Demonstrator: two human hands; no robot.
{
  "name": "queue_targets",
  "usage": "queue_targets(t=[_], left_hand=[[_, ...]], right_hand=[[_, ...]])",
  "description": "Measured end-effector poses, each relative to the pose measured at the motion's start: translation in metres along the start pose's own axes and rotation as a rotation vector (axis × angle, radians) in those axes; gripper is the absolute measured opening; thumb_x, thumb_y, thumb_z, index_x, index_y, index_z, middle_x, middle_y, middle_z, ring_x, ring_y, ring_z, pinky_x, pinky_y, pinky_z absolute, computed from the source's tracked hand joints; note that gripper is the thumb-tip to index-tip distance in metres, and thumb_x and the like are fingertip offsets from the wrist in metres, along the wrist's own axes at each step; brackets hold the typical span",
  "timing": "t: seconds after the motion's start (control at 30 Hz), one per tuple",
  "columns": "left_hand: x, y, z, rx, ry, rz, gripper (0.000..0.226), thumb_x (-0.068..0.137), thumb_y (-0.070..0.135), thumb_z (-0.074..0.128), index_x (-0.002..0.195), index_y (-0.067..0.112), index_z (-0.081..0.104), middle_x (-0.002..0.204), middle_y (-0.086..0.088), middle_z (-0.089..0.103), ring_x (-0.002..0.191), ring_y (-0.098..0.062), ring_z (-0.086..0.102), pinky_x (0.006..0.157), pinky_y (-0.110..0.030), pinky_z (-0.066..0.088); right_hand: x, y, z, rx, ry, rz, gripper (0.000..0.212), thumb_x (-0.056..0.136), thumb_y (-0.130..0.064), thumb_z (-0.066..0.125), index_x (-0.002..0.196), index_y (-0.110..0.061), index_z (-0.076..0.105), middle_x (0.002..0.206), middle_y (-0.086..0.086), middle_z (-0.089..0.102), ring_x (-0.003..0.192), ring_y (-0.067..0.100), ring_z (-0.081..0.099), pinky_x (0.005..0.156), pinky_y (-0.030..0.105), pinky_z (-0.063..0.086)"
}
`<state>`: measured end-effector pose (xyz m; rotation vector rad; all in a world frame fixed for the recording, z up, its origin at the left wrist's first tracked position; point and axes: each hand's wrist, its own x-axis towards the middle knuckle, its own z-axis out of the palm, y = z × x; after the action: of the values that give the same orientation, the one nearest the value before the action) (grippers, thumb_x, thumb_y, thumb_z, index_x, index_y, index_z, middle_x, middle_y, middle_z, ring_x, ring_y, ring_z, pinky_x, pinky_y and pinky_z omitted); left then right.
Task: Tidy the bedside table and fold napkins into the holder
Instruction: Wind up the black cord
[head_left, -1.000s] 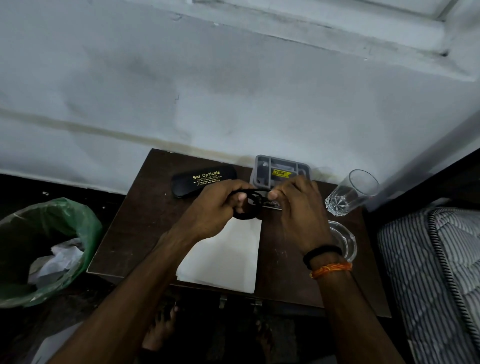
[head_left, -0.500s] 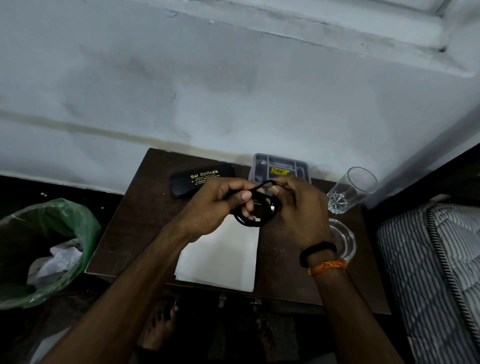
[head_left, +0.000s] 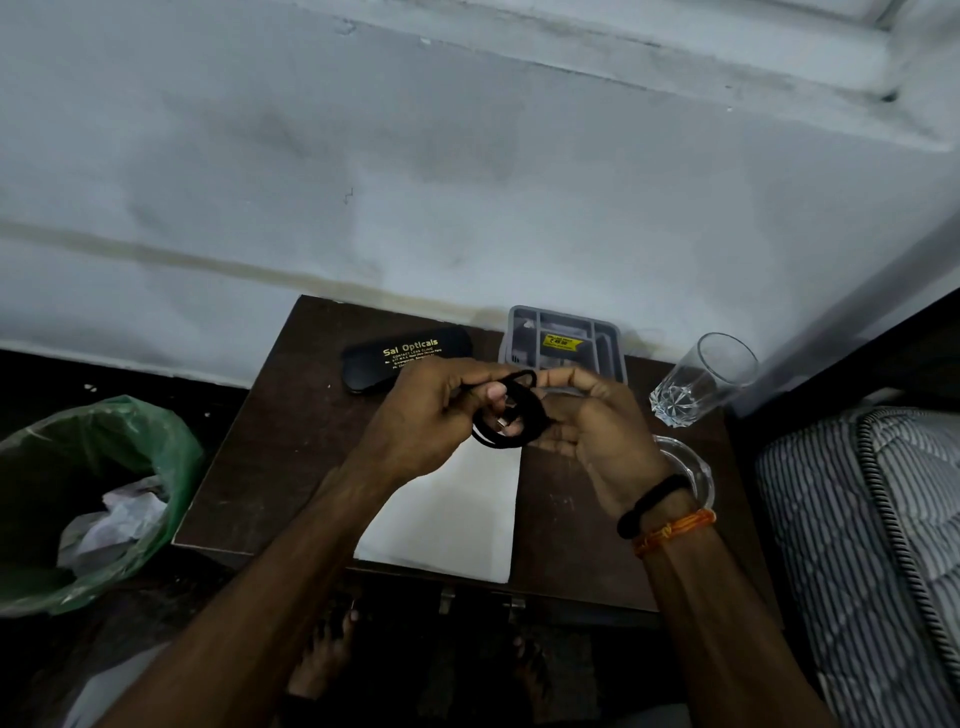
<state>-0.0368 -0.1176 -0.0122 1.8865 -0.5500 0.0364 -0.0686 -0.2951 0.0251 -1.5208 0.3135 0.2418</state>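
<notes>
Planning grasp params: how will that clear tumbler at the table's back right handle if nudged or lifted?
The tumbler looks like cut glass, so probably rigid, smooth and breakable. It looks empty, so likely light and easy to slide or tip. It stands near the table edge on the bed side, so a push that way might send it off.

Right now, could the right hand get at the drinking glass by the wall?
Probably not yet. The glass stands in the open just right of the right hand, nothing between them, but that hand and the left hand both hold the coiled black cable.
</notes>
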Motion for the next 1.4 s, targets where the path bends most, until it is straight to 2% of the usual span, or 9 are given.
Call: queue_targets(t=[0.27,0.47,0.57,0.63,0.73,0.97,1.13,1.27,1.4], left_hand=[[-0.002,-0.001,-0.001,0.042,0.113,-0.033,0.033,0.093,0.003,0.061,0.124,0.011,0.067,0.116,0.001,0.072,0.111,-0.003,0.064,0.096,-0.014,0.049],[0.0,-0.001,0.002,0.016,0.144,-0.077,0.029,0.095,0.011,0.062,0.123,0.015,0.068,0.112,0.003,0.073,0.102,0.002,0.067,0.088,-0.011,0.051],[0.0,-0.002,0.003,0.018,0.142,-0.085,0.027,0.096,0.013,0.062,0.121,0.019,0.069,0.108,0.007,0.074,0.1,0.0,0.069,0.087,-0.018,0.055],[0.0,-0.001,0.003,-0.049,0.142,-0.126,0.026,0.096,0.013,0.061,0.12,0.021,0.069,0.104,0.007,0.075,0.097,-0.002,0.07,0.084,-0.022,0.057],[0.0,-0.001,0.005,-0.081,0.191,-0.173,0.024,0.096,0.012,0.061,0.118,0.018,0.071,0.104,0.004,0.075,0.095,-0.003,0.07,0.083,-0.022,0.058],[-0.004,0.004,0.01,0.028,0.152,-0.071,0.025,0.103,0.014,0.047,0.119,0.009,0.064,0.105,-0.008,0.066,0.075,-0.019,0.072,0.052,-0.03,0.06],[-0.003,0.0,0.009,0.304,0.173,0.017,0.025,0.103,0.019,0.041,0.117,0.009,0.06,0.101,-0.009,0.062,0.072,-0.02,0.062,0.057,-0.04,0.057],[-0.004,0.0,0.007,0.302,0.224,0.029,0.018,0.1,0.019,0.047,0.11,0.007,0.055,0.097,-0.006,0.064,0.087,-0.023,0.063,0.069,-0.047,0.053],[-0.004,0.001,0.004,0.229,0.253,-0.048,0.02,0.101,0.027,0.047,0.113,0.011,0.047,0.096,0.002,0.062,0.077,-0.013,0.063,0.064,-0.037,0.052]], right_hand=[[0.0,0.002,0.005,-0.204,-0.082,-0.107,0.019,0.079,0.0,0.072,0.097,-0.006,0.071,0.092,0.008,0.077,0.094,0.022,0.073,0.09,0.038,0.056],[0.001,0.013,0.015,-0.735,0.179,-0.395,0.025,0.072,-0.034,0.084,0.09,-0.022,0.071,0.082,-0.008,0.072,0.078,0.007,0.065,0.071,0.03,0.055],[0.001,0.015,0.016,-0.964,0.295,-0.551,0.042,0.075,-0.041,0.08,0.113,-0.023,0.069,0.11,-0.005,0.069,0.095,0.014,0.065,0.08,0.032,0.056],[0.002,0.013,0.014,-0.974,0.372,-0.652,0.047,0.074,-0.035,0.082,0.118,-0.024,0.067,0.118,-0.001,0.062,0.101,0.018,0.063,0.081,0.032,0.054],[0.002,0.013,0.016,-1.01,0.392,-0.827,0.021,0.076,-0.02,0.083,0.094,-0.019,0.074,0.103,0.003,0.064,0.092,0.022,0.063,0.074,0.026,0.047],[0.0,0.015,0.027,-0.963,0.31,-0.799,0.012,0.091,-0.026,0.069,0.091,-0.015,0.065,0.082,0.0,0.067,0.072,0.016,0.061,0.058,0.022,0.038],[0.0,0.016,0.027,-0.919,0.254,-0.766,0.015,0.097,-0.031,0.061,0.1,-0.016,0.061,0.081,0.0,0.071,0.072,0.015,0.065,0.061,0.025,0.047],[-0.001,0.015,0.029,-0.933,0.206,-0.773,0.014,0.098,-0.027,0.06,0.102,-0.014,0.06,0.079,0.001,0.069,0.068,0.015,0.063,0.057,0.008,0.038],[-0.002,0.015,0.027,-0.812,0.224,-0.738,0.01,0.098,-0.029,0.059,0.103,-0.021,0.056,0.084,-0.004,0.071,0.077,0.014,0.069,0.065,0.036,0.055]])
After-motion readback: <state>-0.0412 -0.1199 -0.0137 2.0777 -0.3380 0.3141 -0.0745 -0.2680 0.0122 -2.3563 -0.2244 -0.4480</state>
